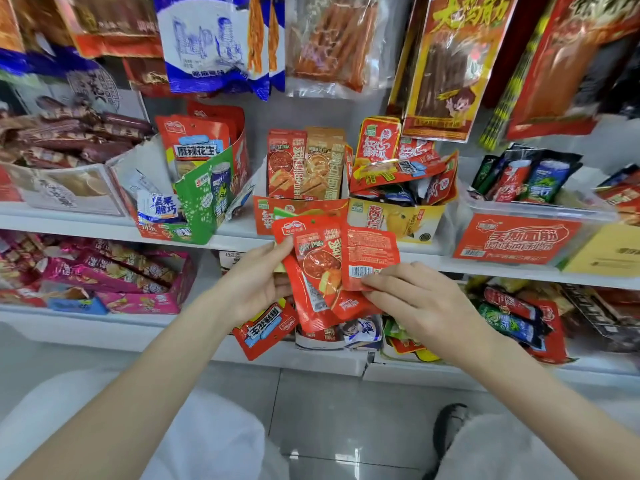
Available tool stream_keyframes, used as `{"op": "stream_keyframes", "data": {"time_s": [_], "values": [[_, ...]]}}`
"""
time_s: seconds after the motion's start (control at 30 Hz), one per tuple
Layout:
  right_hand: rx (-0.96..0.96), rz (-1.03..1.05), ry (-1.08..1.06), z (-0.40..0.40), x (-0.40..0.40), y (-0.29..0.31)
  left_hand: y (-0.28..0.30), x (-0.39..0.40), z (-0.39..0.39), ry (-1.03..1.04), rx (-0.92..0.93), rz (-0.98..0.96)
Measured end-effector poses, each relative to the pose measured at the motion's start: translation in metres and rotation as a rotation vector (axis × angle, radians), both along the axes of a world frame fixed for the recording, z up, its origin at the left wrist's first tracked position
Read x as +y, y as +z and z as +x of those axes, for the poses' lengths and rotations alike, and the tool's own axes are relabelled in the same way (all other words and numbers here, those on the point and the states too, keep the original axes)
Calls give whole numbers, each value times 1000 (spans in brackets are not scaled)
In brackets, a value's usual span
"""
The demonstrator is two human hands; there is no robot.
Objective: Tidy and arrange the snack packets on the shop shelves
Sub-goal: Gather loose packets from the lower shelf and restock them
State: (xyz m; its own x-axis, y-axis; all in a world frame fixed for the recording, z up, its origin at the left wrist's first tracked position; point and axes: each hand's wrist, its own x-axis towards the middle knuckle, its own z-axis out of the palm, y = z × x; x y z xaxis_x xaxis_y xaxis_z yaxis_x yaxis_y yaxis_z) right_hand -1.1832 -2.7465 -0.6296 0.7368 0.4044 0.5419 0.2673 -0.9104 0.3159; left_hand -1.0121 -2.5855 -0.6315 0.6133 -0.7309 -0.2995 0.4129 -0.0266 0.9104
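a person's left hand [261, 284] pinches a fan of red snack packets [322, 271] before the middle shelf [239, 235], while the right hand [412, 296] pinches the barcode-side packet [370, 258]; squaring their edges first should let them slot upright into the open display box [298, 209].

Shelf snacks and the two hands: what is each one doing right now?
Left hand: grips a fanned bunch of red packets from behind.
Right hand: fingers pinch the barcode packet at its bottom edge.
Upright packets: standing neatly in the open box.
Red chicken-feet packets: jumbled, lying tilted.
Peanut packet: upside down, hanging over the lower shelf's edge.
Green box: flap torn open.
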Motion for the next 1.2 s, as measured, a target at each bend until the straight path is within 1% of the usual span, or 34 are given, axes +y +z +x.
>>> {"op": "stream_keyframes", "data": {"time_s": [0.07, 0.17, 0.23, 0.3, 0.33, 0.37, 0.4, 0.47, 0.5, 0.53, 0.57, 0.6, 0.63, 0.7, 0.73, 0.8, 0.87, 0.97, 1.03, 1.1, 1.2], "values": [[42, -7, -3, 0, 1, -2, -2, 3, -1, -20, -33, -6], [73, -14, 3, 1, 3, -4, -1, 8, -1, -43, -30, -13], [109, -19, 16, 3, 5, -3, 0, 10, -3, -58, -75, 7], [178, -26, 2, 5, 4, -2, 1, 11, -3, -19, -113, 26], [214, 13, -24, 5, 2, -1, 2, 11, -1, 22, -135, 34], [228, 97, -68, 5, -1, 2, 3, 12, 1, 68, -174, 40], [201, 227, -132, 2, -3, 9, 5, 13, 5, 110, -231, 52], [32, 583, -259, -3, -8, 35, 10, 16, 12, 153, -359, 83], [-30, 782, -279, -6, -10, 51, 11, 17, 14, 150, -413, 95], [-31, 1014, -264, -8, -11, 68, 13, 17, 15, 135, -453, 102], [35, 1253, -216, -8, -13, 82, 13, 17, 16, 116, -486, 106], [132, 1424, -185, -5, -16, 93, 14, 16, 14, 94, -511, 110], [249, 1505, -194, 0, -18, 101, 15, 16, 13, 72, -531, 114], [464, 1526, -264, 17, -16, 103, 17, 14, 10, 21, -537, 102], [521, 1513, -296, 26, -12, 98, 18, 14, 8, -3, -529, 92], [559, 1437, -340, 44, -3, 84, 20, 14, 5, -19, -516, 70], [550, 1390, -367, 59, 8, 70, 21, 15, 5, -13, -512, 61], [554, 1443, -378, 71, 24, 54, 17, 18, 8, -5, -545, 100], [507, 1475, -422, 75, 32, 43, 13, 19, 7, -5, -542, 114], [411, 1513, -473, 77, 35, 38, 10, 19, 6, 14, -474, 94], [213, 1570, -496, 81, 33, 45, 13, 19, 8, 53, -349, 32]]}}
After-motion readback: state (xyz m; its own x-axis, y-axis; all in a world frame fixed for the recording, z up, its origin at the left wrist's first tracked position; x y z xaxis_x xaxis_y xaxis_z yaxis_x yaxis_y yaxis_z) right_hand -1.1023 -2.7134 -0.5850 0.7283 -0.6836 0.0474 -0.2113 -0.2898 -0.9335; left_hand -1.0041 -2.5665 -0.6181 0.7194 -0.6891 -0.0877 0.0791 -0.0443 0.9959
